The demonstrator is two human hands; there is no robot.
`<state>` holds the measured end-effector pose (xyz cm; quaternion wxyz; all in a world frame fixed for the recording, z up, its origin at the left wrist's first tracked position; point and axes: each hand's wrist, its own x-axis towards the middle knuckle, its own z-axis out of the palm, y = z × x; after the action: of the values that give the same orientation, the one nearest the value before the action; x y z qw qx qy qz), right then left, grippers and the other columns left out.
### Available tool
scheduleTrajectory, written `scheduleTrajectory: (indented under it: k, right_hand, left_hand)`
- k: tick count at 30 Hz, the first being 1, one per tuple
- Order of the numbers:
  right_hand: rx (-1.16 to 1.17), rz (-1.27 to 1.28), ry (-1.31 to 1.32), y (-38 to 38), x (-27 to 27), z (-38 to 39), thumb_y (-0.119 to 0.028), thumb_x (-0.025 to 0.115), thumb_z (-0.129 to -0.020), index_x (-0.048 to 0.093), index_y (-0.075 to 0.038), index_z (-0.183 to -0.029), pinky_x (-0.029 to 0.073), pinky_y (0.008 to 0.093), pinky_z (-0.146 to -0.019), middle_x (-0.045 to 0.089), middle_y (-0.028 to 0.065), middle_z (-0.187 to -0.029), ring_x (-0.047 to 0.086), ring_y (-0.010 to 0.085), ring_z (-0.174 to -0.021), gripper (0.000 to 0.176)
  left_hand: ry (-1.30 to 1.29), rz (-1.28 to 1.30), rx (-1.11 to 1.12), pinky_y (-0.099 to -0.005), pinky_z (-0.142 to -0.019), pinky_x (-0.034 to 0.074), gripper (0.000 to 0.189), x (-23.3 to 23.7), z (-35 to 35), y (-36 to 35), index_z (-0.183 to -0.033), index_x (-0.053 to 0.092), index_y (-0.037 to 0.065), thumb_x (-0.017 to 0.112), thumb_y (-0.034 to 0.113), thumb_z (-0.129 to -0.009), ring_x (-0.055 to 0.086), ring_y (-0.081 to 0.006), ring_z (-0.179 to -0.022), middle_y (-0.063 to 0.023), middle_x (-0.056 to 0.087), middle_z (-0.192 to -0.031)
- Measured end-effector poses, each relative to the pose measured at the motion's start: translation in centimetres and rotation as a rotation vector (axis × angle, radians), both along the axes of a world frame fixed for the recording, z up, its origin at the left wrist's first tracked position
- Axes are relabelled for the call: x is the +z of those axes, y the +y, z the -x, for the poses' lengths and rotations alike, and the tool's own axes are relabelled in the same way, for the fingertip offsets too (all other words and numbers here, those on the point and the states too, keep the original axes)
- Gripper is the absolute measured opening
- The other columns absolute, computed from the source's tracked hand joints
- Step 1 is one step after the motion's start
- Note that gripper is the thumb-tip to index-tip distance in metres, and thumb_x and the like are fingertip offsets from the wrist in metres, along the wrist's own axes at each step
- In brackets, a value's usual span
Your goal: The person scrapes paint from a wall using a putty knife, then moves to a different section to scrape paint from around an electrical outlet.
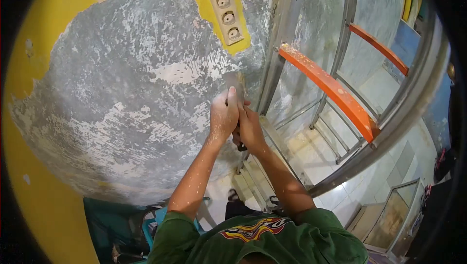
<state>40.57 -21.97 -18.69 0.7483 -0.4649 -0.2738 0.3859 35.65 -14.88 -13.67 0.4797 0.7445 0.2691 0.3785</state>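
Observation:
Both my hands are closed together on a scraper (pixel 234 80), whose blurred metal blade points up against the wall (pixel 112 69). My left hand (pixel 224 115) presses along the upper part with its thumb extended, dotted with pale flecks. My right hand (pixel 250 129) wraps the handle just below, and a dark handle end shows under it. Around the blade the wall is grey with white patches, and yellow paint remains at its left and top edges. A strip of power sockets (pixel 225 8) on a yellow patch sits just above the blade.
A metal ladder or scaffold frame with an orange rung (pixel 331 89) stands close on my right. Behind it are a tiled floor (pixel 335 191) and a framed glass panel (pixel 396 215). A teal object (pixel 104 225) lies low at the left.

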Motion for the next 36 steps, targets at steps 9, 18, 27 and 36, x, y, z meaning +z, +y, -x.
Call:
scheduleTrajectory:
  k: [9,18,27,36]
  right_hand:
    - [-0.048,0.041,0.088,7.4,-2.1,-5.1,-0.036,0.038,-0.108,0.059,-0.001,-0.089,0.033,0.0294,-0.036,0.05,0.0028,-0.052,0.042,0.0107,-0.034,0.045]
    - [-0.077,0.171,0.055,8.3,-0.6,-7.2,-0.038,0.039,-0.108,0.06,-0.004,-0.092,0.028,0.0301,-0.034,0.047,0.0007,-0.053,0.038,0.0111,-0.034,0.043]
    - [-0.009,0.087,0.213,8.9,-0.9,-7.1,-0.039,0.04,-0.108,0.058,-0.003,-0.103,0.026,0.0292,-0.032,0.046,-0.0005,-0.054,0.036,0.0095,-0.034,0.041]
    - [-0.038,0.048,0.28,8.9,-0.2,-6.2,-0.037,0.038,-0.108,0.059,-0.004,-0.107,0.027,0.0289,-0.031,0.044,-0.0008,-0.053,0.036,0.009,-0.034,0.039]
  left_hand:
    - [0.037,-0.129,0.09,-0.0372,-0.062,0.05,0.045,-3.2,-5.9,8.0,-0.076,0.065,-0.005,0.048,0.028,-0.101,0.065,-0.0202,-0.059,-0.0128,0.068,-0.064]
    - [-0.04,-0.168,0.15,-0.0394,-0.054,0.043,0.041,-3.9,-8.6,9.4,-0.071,0.061,-0.005,0.052,0.023,-0.099,0.052,-0.0178,-0.05,-0.0136,0.057,-0.055]
    - [-0.013,-0.143,0.169,-0.0401,-0.054,0.041,0.042,-3.9,-8.9,9.7,-0.069,0.058,-0.006,0.053,0.023,-0.099,0.047,-0.0185,-0.05,-0.0168,0.053,-0.055]
    - [0.092,-0.145,0.127,-0.0409,-0.055,0.042,0.044,-2.4,-8.2,10.1,-0.071,0.058,-0.007,0.053,0.027,-0.099,0.049,-0.0211,-0.051,-0.0182,0.055,-0.057]
